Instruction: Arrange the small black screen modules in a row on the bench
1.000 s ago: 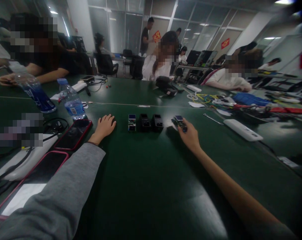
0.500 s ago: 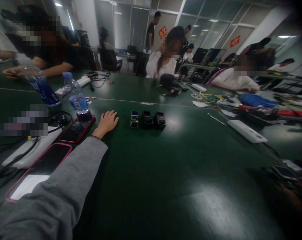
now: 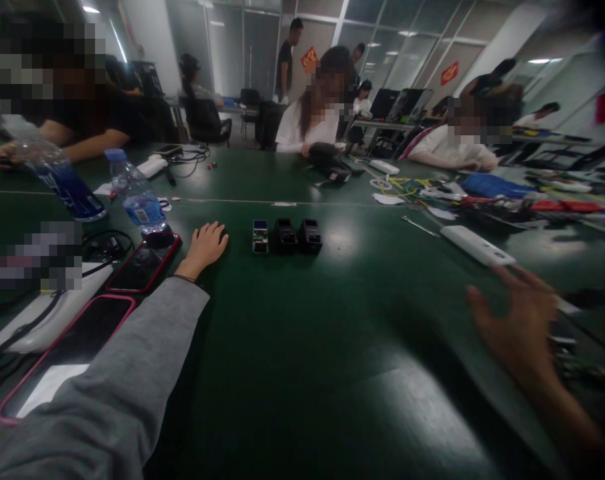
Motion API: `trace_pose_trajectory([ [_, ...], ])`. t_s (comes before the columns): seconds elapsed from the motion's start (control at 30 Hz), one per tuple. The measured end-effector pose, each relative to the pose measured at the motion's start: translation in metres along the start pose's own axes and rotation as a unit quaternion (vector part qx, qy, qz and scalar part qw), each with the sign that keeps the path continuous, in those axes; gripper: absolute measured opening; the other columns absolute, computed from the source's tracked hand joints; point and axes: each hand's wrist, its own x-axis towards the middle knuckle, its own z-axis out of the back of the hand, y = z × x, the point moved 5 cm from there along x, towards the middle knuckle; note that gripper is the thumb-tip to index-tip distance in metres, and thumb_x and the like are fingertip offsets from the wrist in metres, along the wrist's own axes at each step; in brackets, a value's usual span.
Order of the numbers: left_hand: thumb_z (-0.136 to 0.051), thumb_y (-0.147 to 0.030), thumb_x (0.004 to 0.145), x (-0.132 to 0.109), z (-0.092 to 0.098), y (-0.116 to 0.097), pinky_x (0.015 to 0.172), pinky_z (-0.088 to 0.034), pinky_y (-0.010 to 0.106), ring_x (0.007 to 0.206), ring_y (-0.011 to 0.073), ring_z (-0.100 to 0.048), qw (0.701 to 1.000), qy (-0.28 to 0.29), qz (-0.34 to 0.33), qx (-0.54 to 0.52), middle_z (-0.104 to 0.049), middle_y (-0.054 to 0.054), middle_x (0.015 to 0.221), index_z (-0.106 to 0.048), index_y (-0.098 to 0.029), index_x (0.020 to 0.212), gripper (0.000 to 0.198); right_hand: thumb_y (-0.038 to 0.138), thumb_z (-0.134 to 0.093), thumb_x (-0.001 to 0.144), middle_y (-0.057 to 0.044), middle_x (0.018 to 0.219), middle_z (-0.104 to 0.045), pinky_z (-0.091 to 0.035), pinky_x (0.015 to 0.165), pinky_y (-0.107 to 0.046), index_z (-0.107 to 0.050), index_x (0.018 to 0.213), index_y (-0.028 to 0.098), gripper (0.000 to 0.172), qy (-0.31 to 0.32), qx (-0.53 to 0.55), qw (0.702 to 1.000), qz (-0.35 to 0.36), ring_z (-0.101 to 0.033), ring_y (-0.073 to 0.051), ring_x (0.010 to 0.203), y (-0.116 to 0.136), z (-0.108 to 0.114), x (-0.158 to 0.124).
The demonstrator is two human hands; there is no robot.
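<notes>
My left hand (image 3: 206, 247), in a grey sleeve, lies palm down on the dark green table with its fingers loosely spread and nothing in them. To its right, not touching it, a small circuit board with a screen (image 3: 260, 237) stands in a row with a black cased device (image 3: 285, 235) and a second black cased device (image 3: 310, 237). At the right, my right hand (image 3: 519, 320) is over the table, slightly blurred, thumb and fingers apart, holding nothing visible. Close beside its wrist are a dark screened device (image 3: 565, 337) and a green circuit board (image 3: 585, 370), partly hidden.
Left of my left hand lie a red-edged phone (image 3: 145, 262), a pink-edged phone (image 3: 72, 357), cables and a water bottle (image 3: 137, 193). A white power strip (image 3: 476, 245), a wrench (image 3: 420, 226) and tangled wires (image 3: 407, 185) lie at the right. Several people sit across the table.
My right hand has come up and inward from the lower right edge, away from the screened device there. My left hand has stayed on the table; the view has shifted slightly.
</notes>
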Motion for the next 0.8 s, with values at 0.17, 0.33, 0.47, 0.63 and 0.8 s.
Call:
trace_pose_trajectory([
  [0.17,-0.033,-0.041,0.108,0.0,0.002,-0.002,0.125,-0.032,0.055,0.153,0.0324,-0.04,1.0,-0.01,-0.003,0.004,-0.046,0.013,0.165,-0.051,-0.018,0.154,0.054,0.051,-0.038,0.108,-0.019,0.151,-0.049,-0.04,0.113,-0.063,-0.053,0.151,0.026,0.051,0.126,0.184,0.97,0.091,-0.047,-0.038,0.141,0.141,-0.092,0.044],
  [0.33,-0.035,-0.041,0.108,-0.001,0.003,-0.004,0.125,-0.033,0.055,0.153,0.0313,-0.041,1.0,0.005,-0.002,0.008,-0.047,0.014,0.165,-0.051,-0.018,0.153,0.054,0.053,-0.051,0.103,-0.022,0.149,-0.045,-0.043,0.112,-0.064,-0.053,0.152,0.023,0.058,0.199,0.239,0.949,0.054,-0.044,-0.042,0.142,0.218,-0.166,0.067],
  [0.47,-0.032,-0.042,0.108,-0.003,0.005,-0.006,0.126,-0.031,0.056,0.154,0.0331,-0.038,1.0,0.009,0.007,-0.003,-0.044,0.013,0.167,-0.049,-0.017,0.155,0.056,0.041,-0.062,0.094,-0.021,0.138,-0.052,-0.054,0.101,-0.059,-0.055,0.148,0.021,0.058,0.252,0.239,0.938,0.006,-0.061,-0.04,0.121,0.232,-0.188,0.073],
  [0.63,-0.031,-0.044,0.108,-0.003,0.006,-0.007,0.127,-0.029,0.057,0.156,0.0335,-0.035,1.0,0.01,0.009,-0.015,-0.043,0.014,0.167,-0.048,-0.016,0.156,0.058,0.043,-0.063,0.09,-0.016,0.125,-0.062,-0.059,0.087,-0.056,-0.058,0.137,0.022,0.051,0.234,0.24,0.942,-0.012,-0.067,-0.036,0.102,0.208,-0.176,0.066],
  [0.8,-0.031,-0.045,0.108,-0.003,0.003,-0.005,0.126,-0.03,0.057,0.155,0.0345,-0.036,1.0,0.001,0.003,-0.023,-0.043,0.014,0.166,-0.048,-0.015,0.156,0.059,0.056,-0.063,0.088,-0.016,0.113,-0.069,-0.059,0.085,-0.055,-0.061,0.125,0.02,0.052,0.2,0.26,0.944,-0.038,-0.07,-0.035,0.094,0.143,-0.15,0.044],
])
